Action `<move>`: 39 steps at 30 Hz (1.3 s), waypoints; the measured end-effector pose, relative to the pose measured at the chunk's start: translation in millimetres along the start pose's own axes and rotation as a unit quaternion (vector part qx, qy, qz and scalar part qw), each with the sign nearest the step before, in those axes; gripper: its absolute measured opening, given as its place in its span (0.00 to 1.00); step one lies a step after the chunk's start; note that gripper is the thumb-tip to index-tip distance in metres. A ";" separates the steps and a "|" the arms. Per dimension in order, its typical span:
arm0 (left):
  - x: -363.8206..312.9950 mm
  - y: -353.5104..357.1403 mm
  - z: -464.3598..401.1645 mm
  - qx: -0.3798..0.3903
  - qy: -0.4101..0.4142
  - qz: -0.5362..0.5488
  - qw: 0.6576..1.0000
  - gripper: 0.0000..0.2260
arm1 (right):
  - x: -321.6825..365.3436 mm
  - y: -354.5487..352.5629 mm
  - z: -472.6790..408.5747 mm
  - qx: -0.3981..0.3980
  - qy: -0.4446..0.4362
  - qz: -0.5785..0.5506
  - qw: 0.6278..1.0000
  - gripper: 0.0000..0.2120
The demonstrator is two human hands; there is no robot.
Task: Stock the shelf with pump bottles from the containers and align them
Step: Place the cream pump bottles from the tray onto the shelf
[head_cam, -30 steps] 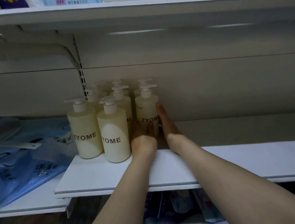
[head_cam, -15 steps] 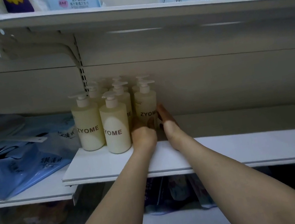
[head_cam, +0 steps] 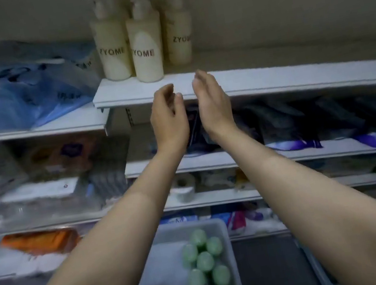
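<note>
Your left hand (head_cam: 170, 118) and right hand (head_cam: 213, 103) hang in front of the white shelf (head_cam: 271, 78), palms facing each other, fingers loosely relaxed, nothing held. Neither hand touches the cream ZYOME pump bottles (head_cam: 145, 47) grouped at the shelf's left end. Blue plastic packs (head_cam: 12, 97) lie on the shelf to the left. Below your forearms, a grey bin (head_cam: 217, 227) holds green-capped bottles (head_cam: 205, 261). Lower shelves are blurred.
</note>
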State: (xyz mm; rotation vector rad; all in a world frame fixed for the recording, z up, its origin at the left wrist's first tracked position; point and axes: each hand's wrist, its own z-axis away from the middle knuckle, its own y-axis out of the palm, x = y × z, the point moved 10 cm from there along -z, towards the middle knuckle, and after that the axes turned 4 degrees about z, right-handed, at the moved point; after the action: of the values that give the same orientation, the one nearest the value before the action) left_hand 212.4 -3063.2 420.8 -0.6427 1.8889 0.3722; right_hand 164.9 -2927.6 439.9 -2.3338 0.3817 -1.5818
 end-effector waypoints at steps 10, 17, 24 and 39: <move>252.8 -169.9 229.5 0.008 -0.307 -0.108 0.945 0.19 | -181.2 130.5 239.7 0.233 0.271 0.032 0.933 0.13; 334.8 -248.6 345.3 0.048 -0.468 -0.213 0.856 0.30 | -256.0 192.6 380.9 0.388 0.442 0.054 0.807 0.31; 362.7 -249.2 356.3 0.049 -0.475 -0.234 0.847 0.28 | -283.7 197.0 415.0 0.386 0.438 0.098 0.806 0.22; 391.9 -243.9 357.8 0.065 -0.474 -0.281 0.832 0.19 | -290.1 201.5 412.8 0.400 0.417 0.125 0.807 0.23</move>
State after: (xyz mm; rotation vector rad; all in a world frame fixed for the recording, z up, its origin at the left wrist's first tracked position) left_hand 507.9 -3172.4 -71.0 -0.7045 0.7137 0.1191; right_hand 434.3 -2964.9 -30.3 -0.8619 0.1233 -2.0130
